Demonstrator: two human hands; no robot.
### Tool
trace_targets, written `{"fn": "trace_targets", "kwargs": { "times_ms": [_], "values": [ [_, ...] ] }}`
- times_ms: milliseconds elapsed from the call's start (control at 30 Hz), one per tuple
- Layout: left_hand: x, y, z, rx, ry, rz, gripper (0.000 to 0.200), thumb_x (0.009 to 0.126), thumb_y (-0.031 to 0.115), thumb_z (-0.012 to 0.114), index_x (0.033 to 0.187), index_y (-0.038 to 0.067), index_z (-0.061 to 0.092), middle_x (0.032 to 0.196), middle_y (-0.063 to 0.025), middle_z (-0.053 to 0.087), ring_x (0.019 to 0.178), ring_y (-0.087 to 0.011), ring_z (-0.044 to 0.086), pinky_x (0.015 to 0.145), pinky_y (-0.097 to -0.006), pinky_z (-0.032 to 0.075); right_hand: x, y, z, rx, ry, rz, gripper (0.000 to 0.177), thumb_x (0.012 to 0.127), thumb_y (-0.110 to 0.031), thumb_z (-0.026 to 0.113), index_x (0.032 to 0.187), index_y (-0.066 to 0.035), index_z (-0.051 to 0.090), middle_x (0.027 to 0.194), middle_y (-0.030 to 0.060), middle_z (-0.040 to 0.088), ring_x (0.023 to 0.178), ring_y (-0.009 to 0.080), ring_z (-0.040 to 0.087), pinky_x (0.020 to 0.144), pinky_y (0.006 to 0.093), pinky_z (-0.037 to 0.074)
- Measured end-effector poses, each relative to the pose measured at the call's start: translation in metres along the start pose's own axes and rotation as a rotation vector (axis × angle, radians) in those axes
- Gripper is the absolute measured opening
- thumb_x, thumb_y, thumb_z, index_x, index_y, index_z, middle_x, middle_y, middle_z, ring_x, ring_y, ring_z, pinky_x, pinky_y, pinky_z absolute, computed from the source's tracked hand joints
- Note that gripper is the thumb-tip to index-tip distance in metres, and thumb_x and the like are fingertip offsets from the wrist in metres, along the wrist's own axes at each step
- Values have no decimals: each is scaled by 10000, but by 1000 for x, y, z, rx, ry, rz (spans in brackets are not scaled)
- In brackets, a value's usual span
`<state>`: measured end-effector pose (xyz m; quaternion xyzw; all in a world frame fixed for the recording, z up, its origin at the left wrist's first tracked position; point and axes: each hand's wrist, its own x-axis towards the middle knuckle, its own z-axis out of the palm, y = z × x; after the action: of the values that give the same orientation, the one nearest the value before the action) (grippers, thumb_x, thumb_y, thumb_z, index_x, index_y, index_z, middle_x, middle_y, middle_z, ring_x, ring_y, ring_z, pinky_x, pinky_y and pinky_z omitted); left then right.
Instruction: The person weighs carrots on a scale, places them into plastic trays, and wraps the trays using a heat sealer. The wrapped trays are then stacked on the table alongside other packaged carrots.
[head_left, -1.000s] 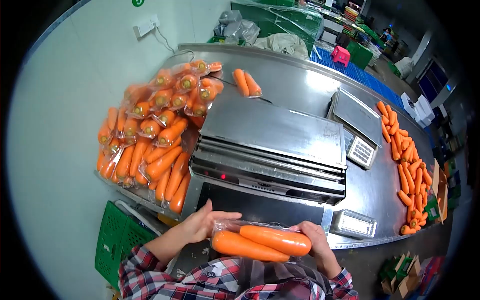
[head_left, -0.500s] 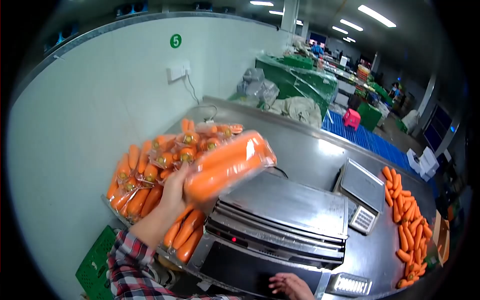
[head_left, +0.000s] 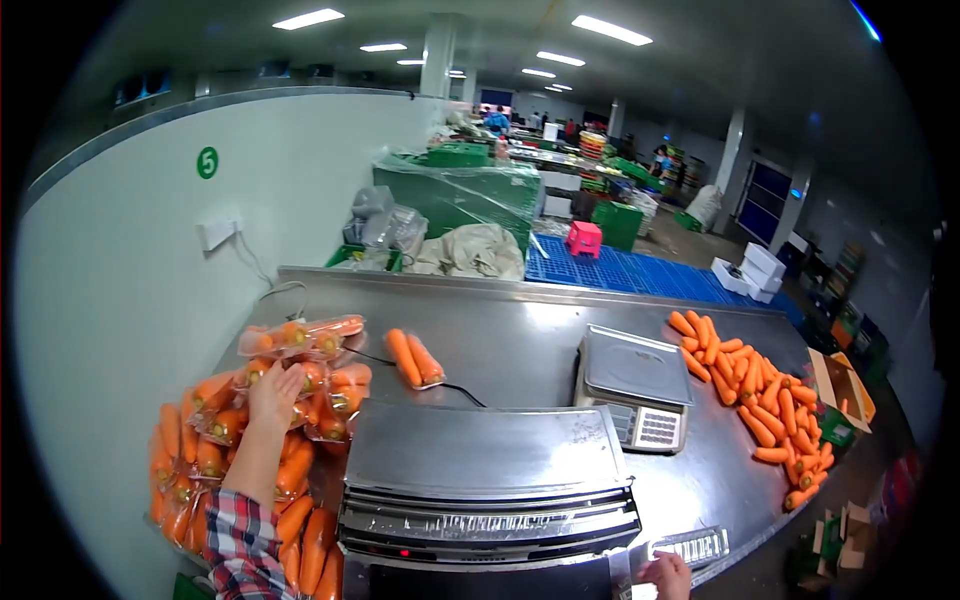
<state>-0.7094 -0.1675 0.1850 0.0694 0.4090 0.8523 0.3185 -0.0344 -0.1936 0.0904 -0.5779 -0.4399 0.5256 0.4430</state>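
Note:
My left hand [head_left: 275, 392] reaches out over the heap of bagged carrots [head_left: 215, 440] at the left of the steel table [head_left: 520, 312]. Its fingers are spread and rest on the top bags, holding nothing. Only part of my right hand [head_left: 668, 576] shows at the bottom edge. It sits by the front right corner of the steel sealing machine [head_left: 485, 470], next to a small ridged metal piece [head_left: 690, 546]. Its fingers are too cut off to read. One sealed bag of two carrots [head_left: 415, 358] lies alone behind the machine.
A weighing scale [head_left: 635, 385] stands right of the machine. Loose carrots [head_left: 765, 400] are piled along the table's right edge beside a cardboard box [head_left: 845, 385]. A white wall [head_left: 120, 300] bounds the left. Wrapped green crates [head_left: 460, 190], blue pallets [head_left: 640, 272] and a pink stool [head_left: 583, 238] lie beyond.
My left hand carried the bag of two carrots up and left to the heap and let it go. My right hand stayed low by the machine's front. My view rose.

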Motion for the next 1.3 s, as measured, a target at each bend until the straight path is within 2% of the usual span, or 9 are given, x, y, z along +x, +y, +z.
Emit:
{"fn": "trace_targets", "kwargs": {
  "times_ms": [133,367,467,667,767,867,1100,1233,1300],
  "values": [
    [-34,-23,-2,-44,-63,-72,313,899,214,533,1083,-35,486,950,-126,551,832,-210,570,773,-317,498,32,32,-78,-1154,61,-375,345,860,-90,490,1176,48,505,1135,227,552,1005,326,565,880,394,444],
    [-142,-43,78,138,-188,-133,229,917,282,490,993,71,538,705,-2,485,614,-117,476,533,-244,379,73,52,-141,-1565,-320,-320,296,782,-163,597,1017,15,588,1168,251,519,924,369,568,807,416,467],
    [-189,-74,121,130,-262,-113,223,916,278,491,986,73,546,674,-4,480,564,-119,467,505,-248,372,74,38,-154,-1315,-302,-461,492,720,-119,626,1189,-98,483,1225,168,480,1089,341,493,908,430,402],
    [-330,-210,208,363,-641,-155,262,943,275,425,960,35,529,609,-79,536,504,-163,535,447,-255,476,110,60,-218,-1215,-519,-657,192,746,-99,578,929,-58,614,815,118,583,801,298,554,691,396,441],
    [-449,-328,250,1263,-1038,-271,195,855,111,560,1021,26,618,893,-158,647,833,-295,622,718,-332,478,131,69,-224,-949,-584,-821,142,690,-98,569,821,-46,560,754,120,517,731,302,526,635,406,417],
    [-482,-425,207,1388,-1660,172,444,768,208,663,1164,53,536,1117,-179,574,1017,-362,540,856,-401,437,138,70,-225,-817,-640,-995,100,713,-142,537,768,-63,512,788,103,495,742,285,514,629,402,398],
    [-504,-421,266,1451,-1653,187,433,785,223,633,1174,58,538,1187,-161,537,1096,-344,494,936,-445,377,165,16,-251,-723,-512,-1016,116,706,-161,567,769,-78,516,757,64,481,735,253,510,646,383,393],
    [-468,-456,302,1632,-1659,814,291,742,64,613,1027,119,600,1016,-80,626,968,-272,579,905,-509,393,206,-6,-252,-699,-416,-871,189,716,-159,652,807,-60,519,810,65,494,797,265,498,708,385,395],
    [-442,-489,292,1659,-1490,762,367,684,63,605,1035,168,614,1102,-34,598,1040,-265,533,939,-552,329,233,-12,-248,-577,-320,-948,217,742,-172,650,879,-50,536,879,89,520,847,283,504,742,395,400]
  ]
}}
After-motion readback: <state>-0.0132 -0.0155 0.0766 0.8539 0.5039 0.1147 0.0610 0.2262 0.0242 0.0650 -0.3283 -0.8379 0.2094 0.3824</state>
